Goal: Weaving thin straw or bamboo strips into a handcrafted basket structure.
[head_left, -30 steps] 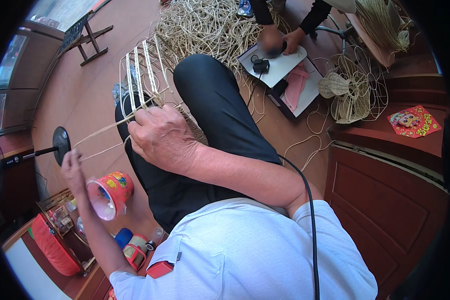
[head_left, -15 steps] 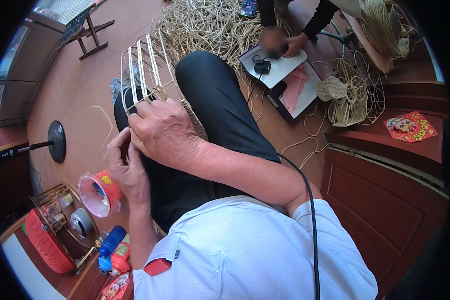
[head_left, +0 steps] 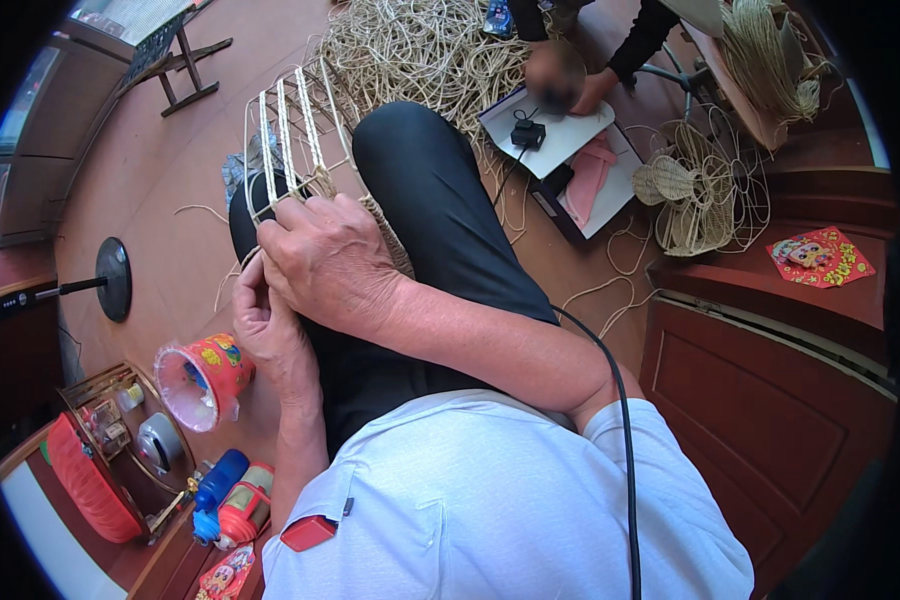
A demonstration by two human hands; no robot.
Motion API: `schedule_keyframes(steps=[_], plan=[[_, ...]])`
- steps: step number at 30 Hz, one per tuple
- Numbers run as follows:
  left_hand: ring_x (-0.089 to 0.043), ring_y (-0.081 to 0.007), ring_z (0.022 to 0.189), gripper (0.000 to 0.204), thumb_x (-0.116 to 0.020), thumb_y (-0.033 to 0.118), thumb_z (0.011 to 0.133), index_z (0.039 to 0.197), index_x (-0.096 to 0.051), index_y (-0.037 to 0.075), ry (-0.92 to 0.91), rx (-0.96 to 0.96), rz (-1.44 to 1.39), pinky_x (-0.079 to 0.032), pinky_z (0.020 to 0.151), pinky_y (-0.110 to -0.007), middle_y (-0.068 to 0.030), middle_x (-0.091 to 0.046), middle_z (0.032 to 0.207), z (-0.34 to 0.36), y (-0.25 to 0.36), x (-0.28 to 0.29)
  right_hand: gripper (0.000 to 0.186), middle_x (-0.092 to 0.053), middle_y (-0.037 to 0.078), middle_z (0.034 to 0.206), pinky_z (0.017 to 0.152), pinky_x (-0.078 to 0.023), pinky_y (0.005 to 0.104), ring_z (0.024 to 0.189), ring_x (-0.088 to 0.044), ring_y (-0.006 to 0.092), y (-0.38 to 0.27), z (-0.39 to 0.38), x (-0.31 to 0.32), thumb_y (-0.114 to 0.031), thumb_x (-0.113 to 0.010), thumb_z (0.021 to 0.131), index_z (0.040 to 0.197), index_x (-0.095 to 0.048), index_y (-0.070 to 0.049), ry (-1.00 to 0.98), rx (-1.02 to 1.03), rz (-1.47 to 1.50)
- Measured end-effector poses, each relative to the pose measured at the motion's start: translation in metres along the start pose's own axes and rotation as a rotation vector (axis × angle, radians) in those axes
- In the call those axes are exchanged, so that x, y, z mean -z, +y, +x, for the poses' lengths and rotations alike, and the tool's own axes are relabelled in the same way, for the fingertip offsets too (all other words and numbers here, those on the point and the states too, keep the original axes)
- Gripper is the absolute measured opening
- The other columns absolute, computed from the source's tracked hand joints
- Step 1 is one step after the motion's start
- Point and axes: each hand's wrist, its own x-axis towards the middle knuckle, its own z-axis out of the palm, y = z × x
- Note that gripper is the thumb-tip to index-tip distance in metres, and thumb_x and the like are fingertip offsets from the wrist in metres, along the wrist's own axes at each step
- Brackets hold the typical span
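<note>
A half-woven basket (head_left: 388,230) with a pale wire frame (head_left: 295,125) and braided strands rests across my legs in dark trousers (head_left: 435,205). My right hand (head_left: 325,255) grips it at the near end, thumb and fingers bent round the weaving. Just below and left of that, my left hand (head_left: 268,320) is pinched at the frame's near left corner, partly behind my right hand; a thin cord seems to run into its fingers, though its grip is partly hidden. Loose cord trails on the floor beside my left leg.
A co-worker's hands (head_left: 595,90) are at a white board (head_left: 560,140). Around are a cord pile (head_left: 410,55), wicker pieces (head_left: 700,190), a wooden stand (head_left: 190,80), a fan base (head_left: 113,280), a red bucket (head_left: 185,385), bottles (head_left: 220,480) and a wooden cabinet (head_left: 750,410).
My left hand swung in from the far left, where it drew cord out, to beside my right hand, then edged slightly further right. My right hand stayed on the basket.
</note>
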Motion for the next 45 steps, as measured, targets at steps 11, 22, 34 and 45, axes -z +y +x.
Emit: schedule_keyframes(steps=[11,22,34,45], plan=[[-0.071,-0.0135,0.106,0.030,-0.078,0.012,0.105,0.130,-0.069,-0.003,0.017,0.076,-0.123,-0.059,0.097,-0.030,-0.0082,-0.075,0.121,0.003,-0.001,-0.002,0.013,-0.065,0.007,0.086,0.073,-0.049,0.0429,0.082,-0.070,0.0268,0.001,0.000,0.001,-0.021,-0.076,0.085,0.086,-0.067,-0.012,-0.002,-0.006,0.006],[-0.071,-0.0129,0.106,0.025,-0.075,0.004,0.104,0.127,-0.073,-0.005,0.004,0.160,-0.150,-0.058,0.097,-0.028,-0.0084,-0.077,0.119,0.006,0.014,-0.003,0.013,-0.063,0.008,0.084,0.073,-0.048,0.0437,0.079,-0.067,0.0284,0.002,-0.003,0.005,-0.018,-0.074,0.087,0.085,-0.065,-0.010,0.008,-0.001,0.034],[-0.070,-0.0109,0.103,0.017,-0.072,0.003,0.105,0.120,-0.073,-0.003,-0.109,0.086,0.148,-0.056,0.095,-0.027,-0.0056,-0.075,0.112,0.013,0.032,0.002,0.012,-0.064,0.012,0.088,0.075,-0.052,0.0439,0.079,-0.069,0.0306,0.001,-0.001,0.011,-0.015,-0.074,0.087,0.089,-0.065,-0.007,-0.072,0.036,0.057],[-0.071,-0.0178,0.098,0.017,-0.073,0.009,0.103,0.117,-0.073,-0.001,-0.113,-0.084,0.554,-0.056,0.090,-0.033,-0.0098,-0.076,0.103,0.010,0.050,-0.005,0.011,-0.067,0.013,0.092,0.081,-0.057,0.0452,0.086,-0.074,0.0320,0.001,0.001,0.014,-0.016,-0.073,0.090,0.090,-0.069,-0.006,-0.133,0.009,0.053]])
